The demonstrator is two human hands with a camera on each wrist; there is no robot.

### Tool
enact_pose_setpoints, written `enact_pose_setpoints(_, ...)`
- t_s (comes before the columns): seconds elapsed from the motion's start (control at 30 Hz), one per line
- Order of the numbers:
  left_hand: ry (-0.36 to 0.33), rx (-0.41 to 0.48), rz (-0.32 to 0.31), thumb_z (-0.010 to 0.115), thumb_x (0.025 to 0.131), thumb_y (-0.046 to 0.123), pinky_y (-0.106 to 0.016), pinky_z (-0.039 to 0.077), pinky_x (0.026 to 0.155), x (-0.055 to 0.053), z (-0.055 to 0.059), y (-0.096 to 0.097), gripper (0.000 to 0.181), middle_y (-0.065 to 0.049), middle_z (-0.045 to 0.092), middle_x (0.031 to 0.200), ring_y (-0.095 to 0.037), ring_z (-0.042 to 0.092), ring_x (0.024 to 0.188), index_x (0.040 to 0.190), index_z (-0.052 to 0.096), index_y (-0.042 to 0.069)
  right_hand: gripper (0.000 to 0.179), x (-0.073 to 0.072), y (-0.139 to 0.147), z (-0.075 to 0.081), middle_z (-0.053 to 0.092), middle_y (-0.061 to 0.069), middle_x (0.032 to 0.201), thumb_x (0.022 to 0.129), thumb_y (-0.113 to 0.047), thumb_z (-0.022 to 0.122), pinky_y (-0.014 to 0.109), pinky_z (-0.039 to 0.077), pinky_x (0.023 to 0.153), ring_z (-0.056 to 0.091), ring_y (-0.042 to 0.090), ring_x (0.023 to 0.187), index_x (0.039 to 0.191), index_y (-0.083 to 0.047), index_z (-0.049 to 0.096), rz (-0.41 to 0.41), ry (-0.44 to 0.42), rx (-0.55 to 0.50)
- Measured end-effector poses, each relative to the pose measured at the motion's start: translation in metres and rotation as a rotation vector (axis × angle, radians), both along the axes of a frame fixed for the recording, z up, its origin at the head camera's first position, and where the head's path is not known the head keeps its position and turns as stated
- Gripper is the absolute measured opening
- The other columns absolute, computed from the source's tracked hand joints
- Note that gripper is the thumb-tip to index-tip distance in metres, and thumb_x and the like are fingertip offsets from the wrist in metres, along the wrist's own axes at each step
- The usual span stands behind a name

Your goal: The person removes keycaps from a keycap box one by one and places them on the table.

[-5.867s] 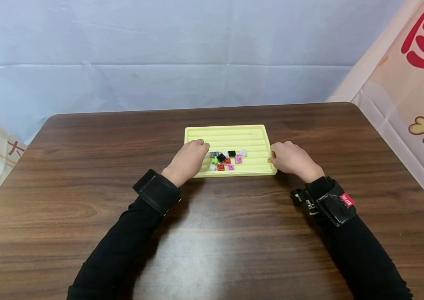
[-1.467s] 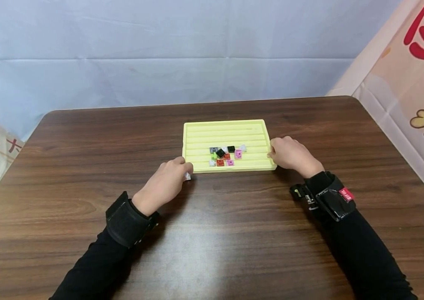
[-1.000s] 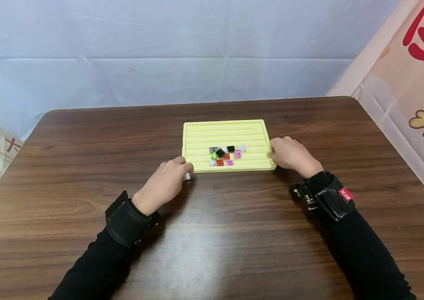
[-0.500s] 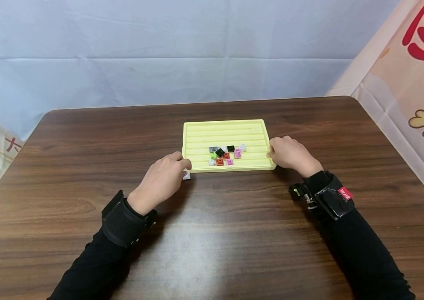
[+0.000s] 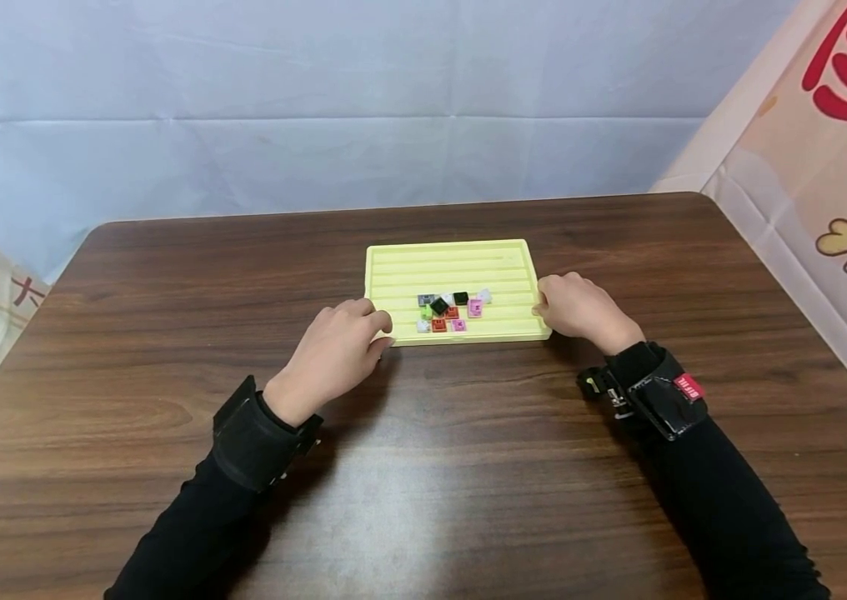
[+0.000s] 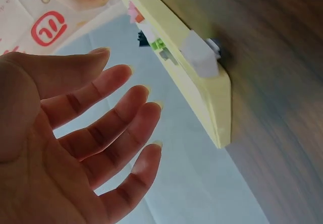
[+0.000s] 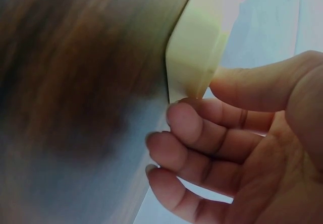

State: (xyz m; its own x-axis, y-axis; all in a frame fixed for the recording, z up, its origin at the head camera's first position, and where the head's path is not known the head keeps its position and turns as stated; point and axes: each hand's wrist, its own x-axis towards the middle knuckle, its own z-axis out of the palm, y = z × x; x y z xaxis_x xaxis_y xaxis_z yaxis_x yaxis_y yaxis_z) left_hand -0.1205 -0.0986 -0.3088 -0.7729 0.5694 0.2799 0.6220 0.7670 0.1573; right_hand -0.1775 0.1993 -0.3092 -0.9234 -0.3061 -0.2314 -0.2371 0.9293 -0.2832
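A pale yellow ribbed tray point(image 5: 453, 267) lies on the table with several small coloured blocks point(image 5: 452, 312) grouped toward its front: black, red, pink, green, grey and white. My left hand point(image 5: 337, 350) is at the tray's front left corner, fingers spread and holding nothing in the left wrist view. In that view a small white block point(image 6: 199, 55) stands on the table against the tray's outer front wall, apart from the fingers; the hand hides it in the head view. My right hand point(image 5: 581, 310) pinches the tray's right edge between thumb point(image 7: 247, 85) and fingers.
The brown wooden table point(image 5: 468, 467) extends around the tray on all sides. A pale cloth point(image 5: 318, 108) hangs behind its far edge, and printed cloths point(image 5: 829, 233) hang at the right and left.
My left hand came from over the tray to its front left corner holding the white block, then let go of it there and opened. The right hand keeps its hold on the tray.
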Motion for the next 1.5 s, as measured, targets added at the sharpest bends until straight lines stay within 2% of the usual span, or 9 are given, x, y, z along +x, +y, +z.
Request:
enact_pose_setpoints(0.17, 0.006, -0.01, -0.013, 0.067, 0.084, 0.011, -0.031, 0.04, 0.058, -0.004, 0.0, 0.009, 0.008, -0.005, 0.054, 0.077, -0.021, 0.052, 0.07, 0.09, 0.066, 0.007, 0.018, 0.0, -0.001, 0.0, 0.041, 0.009, 0.064, 0.091, -0.008, 0.054, 0.032, 0.03, 0.055, 0.04, 0.02, 0.056, 0.075, -0.003, 0.047, 0.003, 0.001, 0.005)
enact_pose_setpoints(0.37, -0.053, -0.025, 0.005, 0.067, 0.084, 0.014, -0.032, 0.041, 0.06, -0.01, 0.0, 0.023, 0.01, -0.005, 0.059, 0.081, -0.021, 0.056, 0.073, 0.093, 0.067, 0.009, 0.019, 0.0, -0.002, -0.001, 0.04, 0.009, 0.064, 0.092, -0.008, 0.053, 0.032, 0.029, 0.055, 0.038, 0.02, 0.056, 0.075, -0.003, 0.047, 0.011, -0.002, 0.012)
enact_pose_setpoints(0.63, -0.106, -0.046, 0.032, 0.066, 0.085, 0.016, -0.029, 0.039, 0.055, -0.018, -0.004, 0.036, 0.011, -0.004, 0.057, 0.076, -0.019, 0.054, 0.065, 0.093, 0.065, 0.008, 0.014, 0.001, -0.003, -0.001, 0.041, 0.009, 0.065, 0.092, -0.008, 0.053, 0.033, 0.029, 0.056, 0.038, 0.021, 0.056, 0.08, -0.002, 0.048, 0.011, -0.008, 0.012)
enact_pose_setpoints(0.93, -0.103, -0.071, 0.073, 0.066, 0.085, 0.016, -0.03, 0.041, 0.052, -0.022, -0.011, 0.043, 0.01, -0.005, 0.054, 0.069, -0.02, 0.054, 0.061, 0.085, 0.062, 0.006, 0.01, 0.001, -0.002, -0.002, 0.042, 0.01, 0.066, 0.092, -0.008, 0.053, 0.033, 0.03, 0.056, 0.04, 0.021, 0.057, 0.085, 0.0, 0.051, 0.004, -0.007, 0.01)
enact_pose_setpoints(1.23, -0.092, -0.043, 0.055, 0.068, 0.083, 0.013, -0.031, 0.044, 0.055, -0.024, -0.014, 0.046, 0.011, -0.006, 0.054, 0.07, -0.021, 0.055, 0.063, 0.08, 0.061, 0.006, 0.01, 0.002, -0.001, -0.001, 0.045, 0.011, 0.068, 0.092, -0.007, 0.053, 0.033, 0.03, 0.056, 0.041, 0.022, 0.057, 0.093, 0.003, 0.053, 0.001, -0.015, 0.009)
enact_pose_setpoints(1.5, -0.106, -0.014, 0.036, 0.067, 0.084, 0.01, -0.029, 0.044, 0.057, -0.024, -0.014, 0.047, 0.01, -0.006, 0.053, 0.071, -0.02, 0.055, 0.064, 0.079, 0.06, 0.005, 0.009, 0.002, -0.001, 0.0, 0.045, 0.011, 0.067, 0.092, -0.007, 0.053, 0.033, 0.03, 0.056, 0.042, 0.022, 0.057, 0.089, 0.001, 0.052, 0.004, -0.001, 0.004)
